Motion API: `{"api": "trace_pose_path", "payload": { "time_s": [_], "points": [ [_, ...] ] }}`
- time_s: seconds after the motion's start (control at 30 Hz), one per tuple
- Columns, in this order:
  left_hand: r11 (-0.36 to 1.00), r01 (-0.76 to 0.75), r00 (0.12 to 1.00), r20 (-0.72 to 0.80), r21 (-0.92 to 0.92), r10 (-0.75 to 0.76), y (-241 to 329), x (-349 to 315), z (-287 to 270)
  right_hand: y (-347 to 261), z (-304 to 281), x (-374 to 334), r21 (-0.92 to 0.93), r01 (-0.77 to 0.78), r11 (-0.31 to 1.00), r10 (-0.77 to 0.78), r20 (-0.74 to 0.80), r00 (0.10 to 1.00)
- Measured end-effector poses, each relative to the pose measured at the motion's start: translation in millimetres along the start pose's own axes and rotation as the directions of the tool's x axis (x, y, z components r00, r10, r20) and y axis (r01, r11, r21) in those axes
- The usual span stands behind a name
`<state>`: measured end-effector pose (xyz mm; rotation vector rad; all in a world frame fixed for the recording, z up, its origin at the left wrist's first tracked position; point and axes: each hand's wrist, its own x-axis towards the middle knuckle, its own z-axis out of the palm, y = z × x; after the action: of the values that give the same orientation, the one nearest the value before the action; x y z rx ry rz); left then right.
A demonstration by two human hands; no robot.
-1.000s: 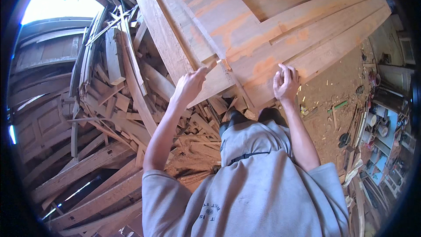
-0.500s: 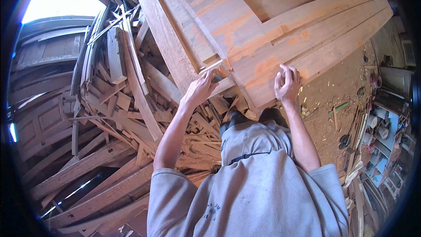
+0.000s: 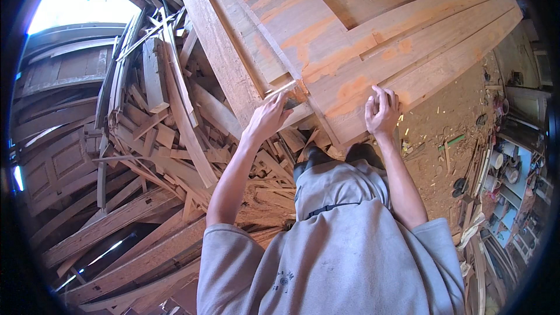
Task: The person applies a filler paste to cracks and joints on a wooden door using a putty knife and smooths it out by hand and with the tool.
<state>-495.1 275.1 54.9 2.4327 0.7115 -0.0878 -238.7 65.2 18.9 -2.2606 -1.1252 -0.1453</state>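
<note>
A large panelled wooden door (image 3: 361, 29) lies flat across the upper middle of the view, its bare timber smeared with patches of orange filler, its near corner pointing down toward the person. At a notch in the moulding near that corner sits a thin flat blade-like tool (image 3: 284, 88), pale and narrow, its tip lying on the wood just where a raised strip ends. The left hand (image 3: 268, 118) is closed around the tool's lower end, fingers curled over it, knuckles up, resting on the door's near rail. The right hand (image 3: 382, 111) is well apart from the left, set flat on the door's edge further right, fingers together and bent slightly over the wood, holding nothing that can be made out. Both bare forearms run down to a grey short-sleeved shirt (image 3: 344, 245) filling the lower middle of the frame, with dark shoes (image 3: 338, 154) just below the door's corner. To the left, a deep heap of scrap timber (image 3: 157, 116), offcuts and long planks lies piled against the door's left side and spreads down to the lower left. To the right the ground is reddish sawdust (image 3: 443, 134) scattered with chips, and beyond it, by the right rim, a clutter of tins and tools (image 3: 501, 169) too small to tell apart
</note>
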Motion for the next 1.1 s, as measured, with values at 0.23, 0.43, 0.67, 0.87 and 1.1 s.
{"api": "trace_pose_path", "payload": {
  "time_s": [0.23, 0.43, 0.67, 0.87, 1.1],
  "points": [
    [0.999, -0.029, 0.999, -0.037, 0.016, 0.03, -5, 2, 7, 0, 1, 0, 0.005, -0.001, 1.0, 0.001, 0.002, 1.0],
    [0.999, 0.046, 0.998, 0.045, -0.011, -0.046, 5, 8, -1, 2, 2, -1, 0.02, -0.005, 1.0, 0.005, -0.004, 1.0],
    [0.992, 0.123, 0.983, 0.142, -0.026, -0.118, 18, 22, -15, 1, 2, -1, 0.001, -0.005, 1.0, 0.005, 0.002, 1.0],
    [0.999, -0.037, 0.998, -0.041, -0.022, 0.036, 6, 11, 1, 0, 1, 0, -0.023, 0.012, 1.0, -0.012, 0.001, 1.0],
    [0.99, 0.143, 0.988, -0.059, -0.012, -0.144, -3, 1, -6, 0, 0, 0, -0.034, 0.005, 0.999, -0.005, 0.002, 1.0]
  ]
}}
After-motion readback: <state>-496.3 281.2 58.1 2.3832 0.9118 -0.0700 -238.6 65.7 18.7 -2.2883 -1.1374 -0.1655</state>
